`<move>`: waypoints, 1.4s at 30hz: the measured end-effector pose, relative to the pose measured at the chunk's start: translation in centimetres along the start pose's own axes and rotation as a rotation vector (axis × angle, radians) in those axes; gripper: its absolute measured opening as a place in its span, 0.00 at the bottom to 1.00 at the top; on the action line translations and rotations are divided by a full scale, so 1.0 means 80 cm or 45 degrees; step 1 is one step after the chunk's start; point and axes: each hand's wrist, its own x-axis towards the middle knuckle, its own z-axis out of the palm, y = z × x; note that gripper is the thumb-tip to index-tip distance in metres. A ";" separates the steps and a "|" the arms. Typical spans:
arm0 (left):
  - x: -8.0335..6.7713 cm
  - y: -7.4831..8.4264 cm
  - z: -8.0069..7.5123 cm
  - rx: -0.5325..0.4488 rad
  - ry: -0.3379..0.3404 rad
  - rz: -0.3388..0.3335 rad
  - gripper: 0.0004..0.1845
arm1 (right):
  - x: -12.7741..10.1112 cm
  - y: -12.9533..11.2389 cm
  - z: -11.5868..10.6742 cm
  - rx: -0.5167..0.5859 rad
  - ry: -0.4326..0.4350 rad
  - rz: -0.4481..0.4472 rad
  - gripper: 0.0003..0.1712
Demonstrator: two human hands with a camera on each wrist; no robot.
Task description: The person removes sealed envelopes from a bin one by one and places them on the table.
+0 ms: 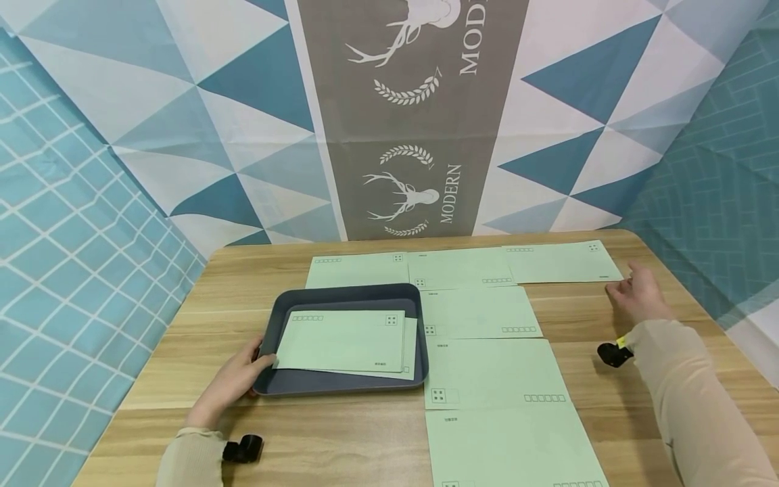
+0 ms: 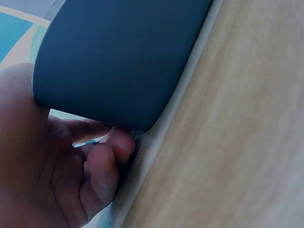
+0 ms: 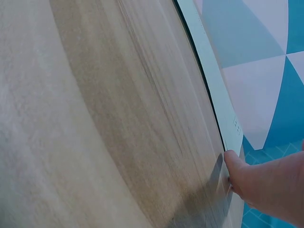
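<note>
Dark grey tray (image 1: 282,304) sits near the wooden table's (image 1: 243,433) left edge, its left rim gripped by the left hand (image 1: 234,382). At the far right corner, the right hand (image 1: 638,296), fingers loosely apart, touches the corner of a pale green envelope (image 1: 562,262).

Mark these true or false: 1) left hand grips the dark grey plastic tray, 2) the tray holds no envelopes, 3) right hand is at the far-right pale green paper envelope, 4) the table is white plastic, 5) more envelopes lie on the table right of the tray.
1) The left hand grips the dark grey plastic tray. True; it holds the tray's near-left corner.
2) The tray holds no envelopes. False; pale green paper envelopes in the tray lie stacked there.
3) The right hand is at the far-right pale green paper envelope. True; a fingertip meets its edge in the right wrist view.
4) The table is white plastic. False; the wooden table is light brown with grain.
5) More envelopes lie right of the tray. True; a row of envelopes runs toward the camera.
</note>
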 end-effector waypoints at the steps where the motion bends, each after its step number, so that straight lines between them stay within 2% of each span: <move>1: 0.000 0.000 0.000 0.003 0.000 -0.001 0.33 | -0.001 0.000 0.001 -0.001 0.004 -0.003 0.41; 14: 0.001 0.000 0.000 -0.002 -0.002 0.010 0.32 | 0.001 0.001 -0.004 0.034 0.010 -0.030 0.41; 22: 0.001 0.000 0.000 0.001 -0.003 0.015 0.33 | -0.004 0.005 -0.002 0.047 0.139 -0.087 0.36; 24: 0.000 0.000 0.001 -0.012 -0.003 0.012 0.32 | -0.009 0.007 0.001 0.051 0.152 -0.088 0.31; 28: 0.000 -0.001 0.002 -0.024 0.000 0.005 0.32 | -0.016 0.014 0.012 0.050 0.176 -0.134 0.09; 30: 0.000 -0.001 0.002 -0.027 0.002 -0.001 0.32 | -0.017 0.019 0.019 -0.033 0.203 -0.230 0.05; 35: 0.001 -0.002 0.001 -0.034 -0.004 -0.001 0.33 | -0.021 0.034 0.041 -0.378 0.227 -0.602 0.11; 39: 0.000 -0.001 0.000 -0.030 -0.007 -0.004 0.33 | -0.028 0.049 0.059 -0.652 0.143 -0.821 0.13; 42: -0.001 0.000 0.000 -0.016 -0.008 -0.002 0.34 | -0.034 0.064 0.074 -0.954 0.079 -0.965 0.10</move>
